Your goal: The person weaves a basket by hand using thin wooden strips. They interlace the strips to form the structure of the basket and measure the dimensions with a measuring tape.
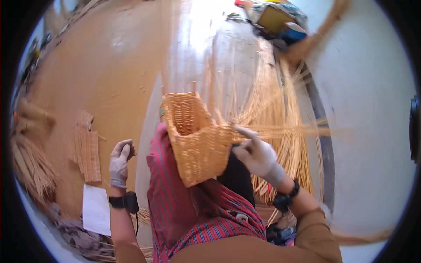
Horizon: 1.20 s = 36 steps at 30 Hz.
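Note:
An open-topped woven wicker basket (199, 153) sits tilted on my lap, over a red striped cloth (169, 197). Long wicker strands (289, 130) fan out from its right rim corner. My right hand (261, 158), in a whitish glove, is at that corner. Its index finger stretches toward the strands and the thumb stands apart; whether the finger touches them cannot be told. My left hand (121, 160), gloved too, is raised left of the basket, apart from it. Its fingers are curled in, and no object shows in them.
A thick bundle of loose strands (267, 96) lies on the floor to the right. Flat woven pieces (90, 151) and a white sheet (95, 208) lie at left, near more bundled strands (33, 164). A heap with a box (276, 19) stands at the far right.

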{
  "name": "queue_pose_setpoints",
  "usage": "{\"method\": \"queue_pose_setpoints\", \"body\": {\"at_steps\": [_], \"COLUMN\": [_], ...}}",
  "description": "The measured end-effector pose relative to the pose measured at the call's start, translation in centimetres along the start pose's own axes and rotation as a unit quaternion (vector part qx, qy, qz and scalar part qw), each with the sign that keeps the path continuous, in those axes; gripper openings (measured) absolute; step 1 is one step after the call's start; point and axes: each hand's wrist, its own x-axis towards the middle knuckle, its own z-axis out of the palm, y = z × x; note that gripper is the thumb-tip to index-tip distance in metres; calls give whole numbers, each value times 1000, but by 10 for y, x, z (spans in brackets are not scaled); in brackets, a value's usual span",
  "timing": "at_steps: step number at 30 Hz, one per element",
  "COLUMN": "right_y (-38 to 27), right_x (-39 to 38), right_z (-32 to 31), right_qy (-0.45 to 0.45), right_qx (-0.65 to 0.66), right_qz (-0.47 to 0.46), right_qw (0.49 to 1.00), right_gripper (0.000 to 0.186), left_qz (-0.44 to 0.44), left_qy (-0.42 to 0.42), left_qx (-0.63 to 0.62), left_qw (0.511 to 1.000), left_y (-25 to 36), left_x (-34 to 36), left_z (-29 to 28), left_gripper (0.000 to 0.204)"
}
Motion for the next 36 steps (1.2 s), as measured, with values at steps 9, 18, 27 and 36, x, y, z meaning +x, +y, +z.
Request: {"method": "queue_pose_setpoints", "body": {"at_steps": [9, 18, 27, 36], "right_y": [-5, -8, -52, -42], "right_x": [-28, -29, 28, 60], "right_z": [4, 26, 23, 67], "right_qy": [-151, -92, 92, 85], "right_qx": [-200, -140, -136, -310], "right_qz": [-210, -319, -310, -207], "right_qw": [945, 933, 936, 924], "right_gripper": [35, 21, 30, 60], "left_qz": [118, 198, 374, -11], "left_qy": [-133, -85, 20, -151], "left_qx": [92, 205, 443, 413], "left_qw": [980, 955, 815, 898], "left_y": [87, 86, 128, 133], "left_x": [-105, -115, -88, -23], "left_z": [74, 106, 158, 184], "left_gripper": [20, 15, 25, 32]}}
